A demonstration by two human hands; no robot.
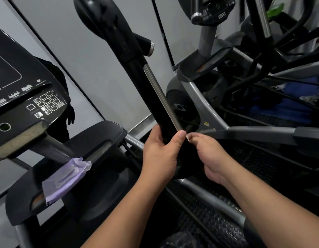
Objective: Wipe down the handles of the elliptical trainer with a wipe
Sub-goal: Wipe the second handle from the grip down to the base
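Observation:
The elliptical's black moving handle (146,90), with a silver metal strip along one side, slants up from the centre towards the top left. My left hand (160,154) grips its lower part, fingers wrapped behind it and the thumb across the front. My right hand (210,158) is just to the right, fingers curled against the same handle. It pinches a small white bit of wipe (188,137) at the strip's lower end; the rest of the wipe is hidden by the hand.
A purple wipe pack (65,178) lies on the tray below the black console (21,97) at left. A second grey-framed elliptical (205,108) crowds the right side. Textured black pedals and rails (217,221) run beneath my arms. A grey panelled wall stands behind.

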